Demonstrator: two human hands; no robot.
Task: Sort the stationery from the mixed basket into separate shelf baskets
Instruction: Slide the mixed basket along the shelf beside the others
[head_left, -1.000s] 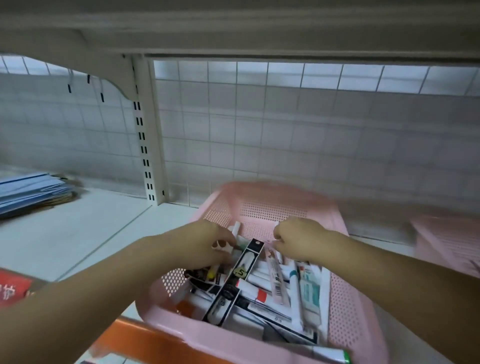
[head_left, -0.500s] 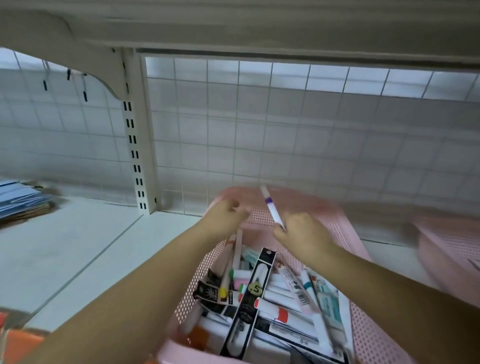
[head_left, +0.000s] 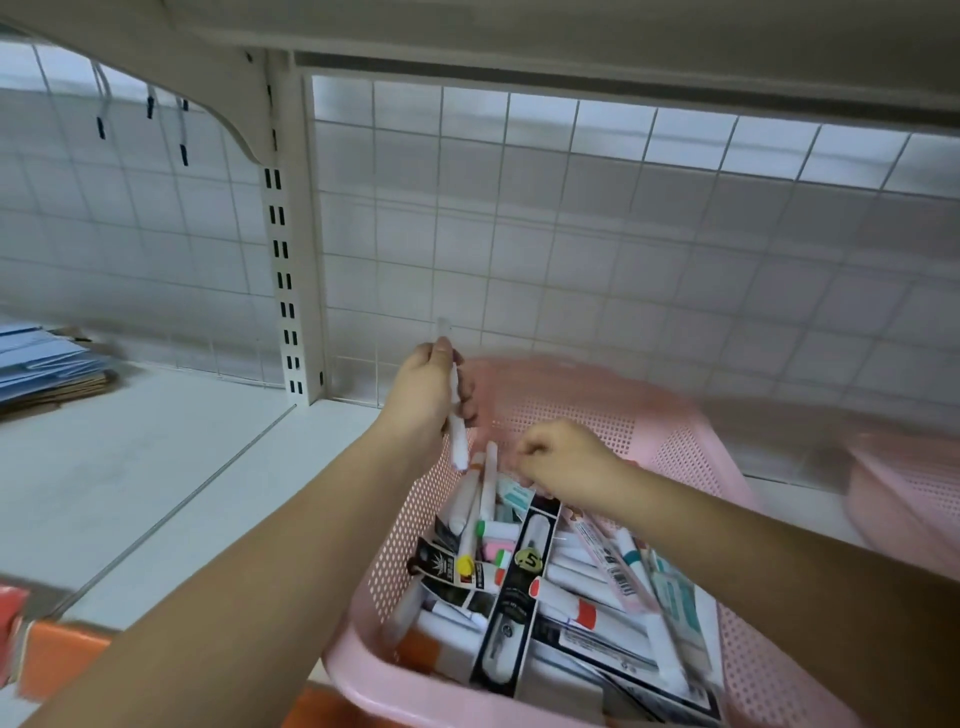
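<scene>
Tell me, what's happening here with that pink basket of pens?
A person is sorting stationery from a full pink basket on a shelf. Their left-hand grip holds a white pen above it, while the right-hand grip reaches down into the pile. A second pink basket sits to the right.

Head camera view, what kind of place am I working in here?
Likely a shop's stationery shelving: a slotted shelf upright, a wire grid back panel, and a pink basket full of packaged pens.

Yellow sticker (head_left: 529, 559) on black pack (head_left: 511, 618): "5".
</scene>
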